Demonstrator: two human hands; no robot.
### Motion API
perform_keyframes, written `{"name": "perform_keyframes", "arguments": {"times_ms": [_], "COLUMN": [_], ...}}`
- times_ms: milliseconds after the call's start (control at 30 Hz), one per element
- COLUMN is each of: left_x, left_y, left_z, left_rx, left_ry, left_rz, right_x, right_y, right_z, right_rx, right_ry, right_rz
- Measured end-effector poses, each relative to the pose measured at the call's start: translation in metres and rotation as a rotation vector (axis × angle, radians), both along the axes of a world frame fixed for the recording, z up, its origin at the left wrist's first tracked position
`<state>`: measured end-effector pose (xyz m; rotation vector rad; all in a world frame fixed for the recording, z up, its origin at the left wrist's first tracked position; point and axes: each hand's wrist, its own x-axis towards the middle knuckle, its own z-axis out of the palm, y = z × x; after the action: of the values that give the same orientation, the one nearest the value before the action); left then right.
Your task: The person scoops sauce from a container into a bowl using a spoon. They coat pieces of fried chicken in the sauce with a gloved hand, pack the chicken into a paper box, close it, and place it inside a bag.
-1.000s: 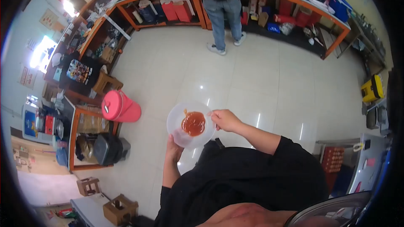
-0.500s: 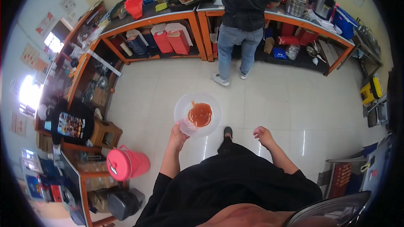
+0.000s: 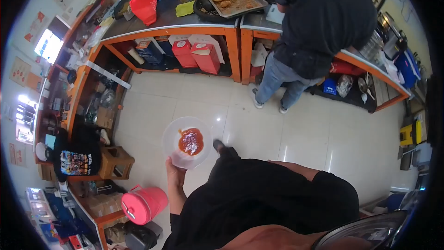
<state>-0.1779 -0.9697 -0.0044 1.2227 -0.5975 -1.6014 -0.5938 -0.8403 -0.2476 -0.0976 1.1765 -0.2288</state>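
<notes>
My left hand (image 3: 175, 172) grips the near edge of a pale, see-through plate (image 3: 206, 132), with the thumb on top. A pool of glossy red-brown sauce (image 3: 191, 141) lies in the plate's middle. The plate is held out in front of me above the tiled floor, to the left of my shoe (image 3: 219, 145). Of my right arm, only part of the forearm (image 3: 296, 170) shows beside my black shirt. My right hand is hidden from view.
A person in a black shirt (image 3: 323, 23) stands at the orange-framed counter (image 3: 162, 31). On it are a metal tray of food (image 3: 240, 1), a red bag (image 3: 145, 5) and a green cloth (image 3: 185, 9). A pink bucket (image 3: 145, 203) and a brown stool (image 3: 116, 163) stand at left.
I have come closer to the counter, and the tray appears larger. The plate has shifted left and lower in view. My right hand has dropped out of sight. The other person leans rightward.
</notes>
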Motion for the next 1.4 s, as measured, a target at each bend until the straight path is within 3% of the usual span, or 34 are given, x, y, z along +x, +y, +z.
{"name": "perform_keyframes", "arguments": {"times_ms": [100,133,167,200,267,333,400,467,600,667,767,867,1067,1267,1400], "left_x": [0.018,0.020,0.019,0.019,0.013,0.012,0.003,-0.019,-0.058,-0.043,-0.050,-0.039,-0.042,-0.050,-0.024], "left_y": [-0.068,-0.106,-0.140,-0.166,-0.213,-0.316,-0.370,-0.410,-0.509,-0.507,-0.553,-0.573,-0.639,-0.733,-0.762], "left_z": [-0.008,-0.008,-0.007,0.004,0.026,0.044,0.061,0.079,0.082,0.064,0.067,0.046,0.017,0.001,-0.008], "left_rx": [0.050,0.062,0.049,0.040,0.008,0.009,-0.053,-0.123,-0.131,-0.110,-0.047,0.042,0.111,0.149,0.159], "left_ry": [-0.027,-0.024,-0.004,-0.032,-0.078,-0.054,-0.086,-0.114,-0.066,-0.077,-0.136,-0.211,-0.363,-0.464,-0.798], "left_rz": [0.036,0.032,0.057,0.030,-0.001,-0.053,-0.096,-0.119,-0.059,-0.090,-0.019,0.032,0.023,-0.044,-0.306], "right_x": [0.006,-0.008,-0.008,0.009,0.036,0.046,0.050,0.030,-0.056,-0.083,-0.144,-0.193,-0.233,-0.248,-0.231], "right_y": [-0.103,-0.162,-0.204,-0.248,-0.318,-0.420,-0.467,-0.519,-0.684,-0.714,-0.850,-0.941,-0.978,-0.983,-0.970], "right_z": [0.034,0.055,0.049,0.122,0.191,0.242,0.295,0.348,0.393,0.407,0.406,0.365,0.342,0.329,0.329], "right_rx": [-0.090,-0.114,-0.309,-0.390,-0.750,-1.151,-1.539,-1.633,-1.688,-1.665,-1.579,-1.387,-1.055,-0.893,-0.989], "right_ry": [0.019,0.010,-0.020,0.016,0.142,0.498,0.619,0.761,1.055,1.212,1.347,1.590,1.878,1.963,2.005], "right_rz": [0.147,0.326,0.088,-0.054,-0.367,-0.285,-0.438,-0.402,-0.546,-0.564,-0.408,-0.011,0.715,0.739,0.226]}}
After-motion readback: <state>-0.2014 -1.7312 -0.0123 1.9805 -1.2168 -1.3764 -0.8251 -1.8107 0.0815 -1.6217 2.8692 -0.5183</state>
